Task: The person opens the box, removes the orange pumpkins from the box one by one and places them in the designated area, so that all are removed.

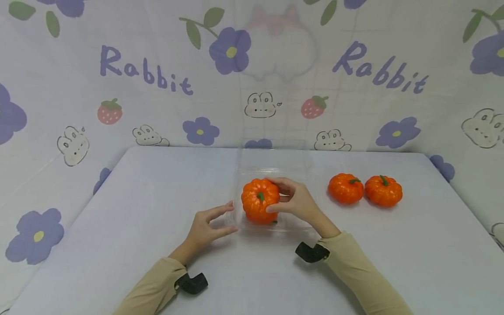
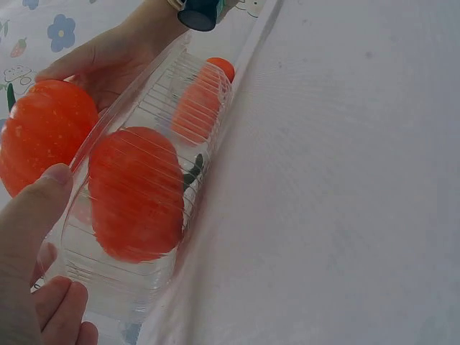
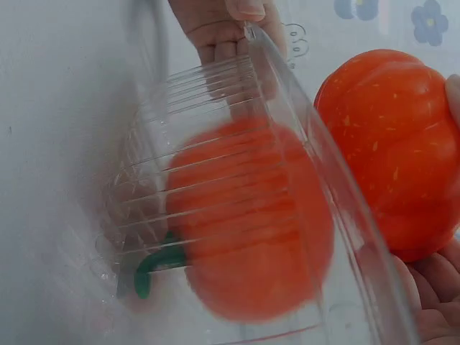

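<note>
My right hand grips an orange toy pumpkin with a green stem, thumb in front and fingers behind. The pumpkin is over a clear plastic container, whose transparent lid stands raised at the back. Inside lies a second pumpkin, stem toward the near wall; in the head view the held one mostly hides it. My left hand touches the container's left side, its thumb by the near left corner and its fingers extended along the outer wall, as the left wrist view shows.
Two more orange pumpkins sit side by side on the white table, right of the container. A printed cloth with rabbits, flowers and strawberries hangs behind. Each sleeve has a black wrist device by it.
</note>
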